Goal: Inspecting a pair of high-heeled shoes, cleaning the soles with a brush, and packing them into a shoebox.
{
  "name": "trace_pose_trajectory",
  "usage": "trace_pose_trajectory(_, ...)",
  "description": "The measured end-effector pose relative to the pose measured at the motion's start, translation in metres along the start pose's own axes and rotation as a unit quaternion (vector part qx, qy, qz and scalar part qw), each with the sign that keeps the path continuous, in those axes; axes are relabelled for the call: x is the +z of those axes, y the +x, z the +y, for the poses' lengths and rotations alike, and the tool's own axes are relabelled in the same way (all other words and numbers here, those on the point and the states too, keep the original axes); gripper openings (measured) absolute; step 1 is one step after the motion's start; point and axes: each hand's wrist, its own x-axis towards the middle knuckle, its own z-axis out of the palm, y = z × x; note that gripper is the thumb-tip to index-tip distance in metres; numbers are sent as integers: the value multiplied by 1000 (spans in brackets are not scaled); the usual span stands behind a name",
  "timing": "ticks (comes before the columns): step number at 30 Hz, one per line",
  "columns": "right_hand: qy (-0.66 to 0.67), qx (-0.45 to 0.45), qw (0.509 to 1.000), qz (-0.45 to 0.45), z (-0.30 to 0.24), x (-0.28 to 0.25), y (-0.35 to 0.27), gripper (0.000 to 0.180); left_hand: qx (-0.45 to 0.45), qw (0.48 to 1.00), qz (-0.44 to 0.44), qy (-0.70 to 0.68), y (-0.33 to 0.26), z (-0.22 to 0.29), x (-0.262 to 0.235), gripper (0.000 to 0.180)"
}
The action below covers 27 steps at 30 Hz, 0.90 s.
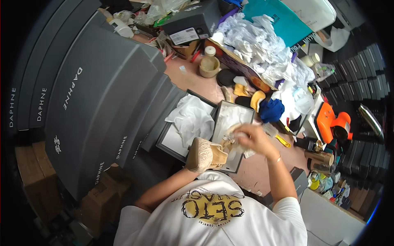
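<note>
A beige shoe (pixel 204 152) with a textured, pale upper is tilted up in front of my chest. My left hand (pixel 192 165) is closed round it, most of the fingers hidden behind the shoe. Over the lid-like grey tray (pixel 233 169) to the right, my right hand (pixel 255 138) has its fingers curled down and blurred by motion. Beneath those fingers is something whitish and translucent (pixel 236 152), too smeared to name. Directly left stands an open grey shoebox (pixel 170 152) with crumpled white tissue paper (pixel 191 117) in it.
Large grey shoeboxes (pixel 88 102) are stacked high at the left. Behind the work, the pink tabletop (pixel 186 78) holds a round pot (pixel 209 66), a blue cloth (pixel 271 110), sponges and heaped white paper (pixel 262 45). A yellow-handled brush (pixel 283 141) and an orange tape dispenser (pixel 333 122) are at the right.
</note>
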Motion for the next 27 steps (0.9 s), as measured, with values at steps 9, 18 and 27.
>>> trace_pose_trajectory(9, -147, 1, 976, 159, -29, 103, -134, 22, -157, 933, -137, 293, -38, 1, 52, 42)
trace_pose_trajectory(18, -208, 37, 971, 109, -34, 124, -153, 12, -9, 829, -285, 482, -47, -2, 53, 34)
trace_pose_trajectory(27, -231, 21, 966, 117, -32, 131, -161, 10, -174, 918, -324, 146, -45, -19, 24, 45)
